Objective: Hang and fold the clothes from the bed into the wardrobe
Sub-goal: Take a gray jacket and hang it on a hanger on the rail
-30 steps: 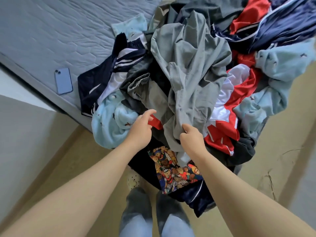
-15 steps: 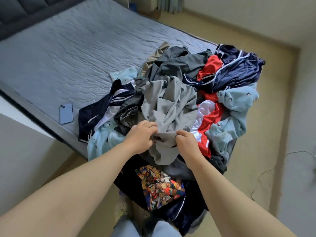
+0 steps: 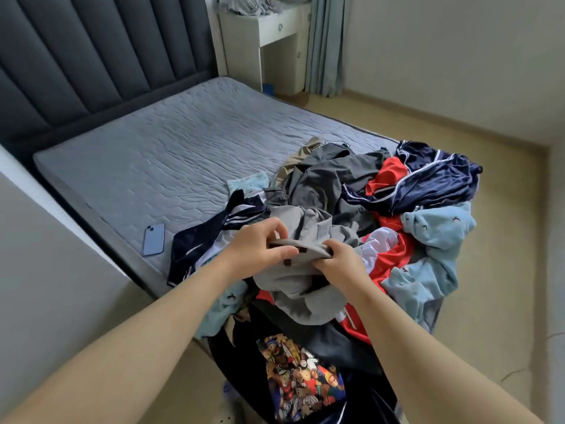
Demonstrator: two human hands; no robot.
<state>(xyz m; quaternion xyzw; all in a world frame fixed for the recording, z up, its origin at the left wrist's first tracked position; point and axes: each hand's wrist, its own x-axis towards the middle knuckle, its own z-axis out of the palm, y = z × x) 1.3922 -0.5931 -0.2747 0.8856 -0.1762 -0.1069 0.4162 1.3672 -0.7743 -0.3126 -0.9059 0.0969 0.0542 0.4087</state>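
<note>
— What are the hands doing?

— Both meet at the centre of the frame on a grey garment. The left hand pinches its folded upper edge with curled fingers; the right hand grips the same edge just beside it, knuckles toward the camera.

— What sort of garment?

— Hard to say. It is bunched, and its lower part sags onto the pile of clothes, so its shape is hidden.

— And the pile?

— It fills the centre right, on the near corner of the bed. A navy jacket and a light blue garment lie toward the right, with red fabric half buried between them. A bear-print piece hangs at the bottom, its lower edge cut off by the frame.

— Anything else?

— A blue phone lies on the mattress, left of centre, apart from the pile. At the top, a white desk is cropped; the things on it are too blurred to name.
</note>
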